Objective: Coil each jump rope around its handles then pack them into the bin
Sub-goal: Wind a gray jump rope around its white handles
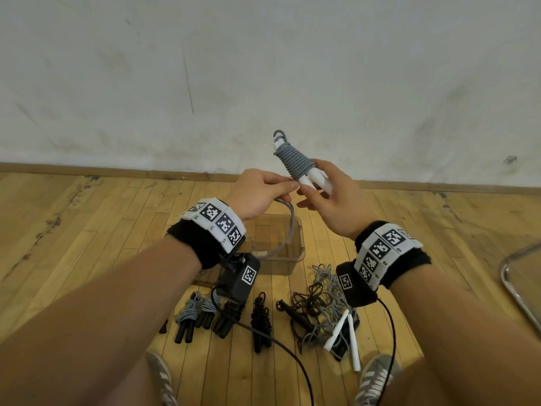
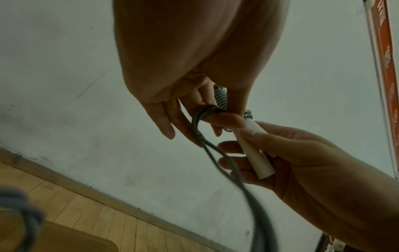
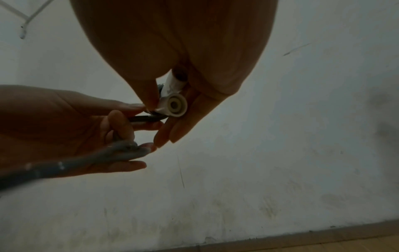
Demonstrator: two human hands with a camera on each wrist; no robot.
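Note:
My right hand (image 1: 325, 194) grips the pair of white handles (image 1: 314, 180) of a jump rope, held up in front of the wall. Grey rope (image 1: 294, 162) is wound in tight turns round their upper half. My left hand (image 1: 263, 191) pinches the loose grey rope (image 2: 207, 129) right beside the coil, and the slack hangs down toward the clear plastic bin (image 1: 295, 253) on the floor. In the right wrist view the handle's round end cap (image 3: 176, 104) faces the camera between my fingers.
On the wooden floor in front of the bin lie several coiled black-handled ropes (image 1: 202, 317), a tangle of black and grey ropes (image 1: 319, 300), and loose white handles (image 1: 348, 335). A metal chair frame (image 1: 518, 276) sits at the right. My shoes (image 1: 377, 379) are at the bottom.

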